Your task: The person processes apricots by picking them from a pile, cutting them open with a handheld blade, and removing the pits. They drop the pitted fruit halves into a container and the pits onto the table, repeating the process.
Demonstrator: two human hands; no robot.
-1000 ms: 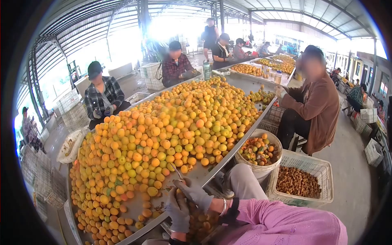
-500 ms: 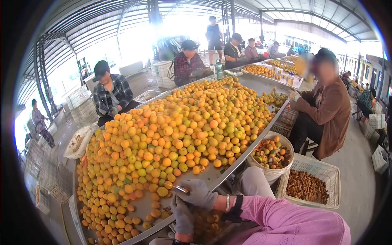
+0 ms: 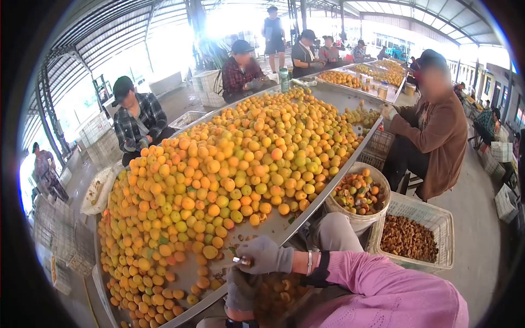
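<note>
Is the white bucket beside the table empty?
No, the white bucket holds a heap of orange fruit pieces up to its rim.

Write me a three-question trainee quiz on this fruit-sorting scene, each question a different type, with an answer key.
1. True or false: the right hand wears a grey glove.
2. What fills the white crate beside the bucket? A) whole fruit B) brown pits C) leaves
3. Fill in: the left hand sits just ___ the metal table's near edge, over a container of cut fruit.

Key: 1 true; 2 B; 3 below.
</note>
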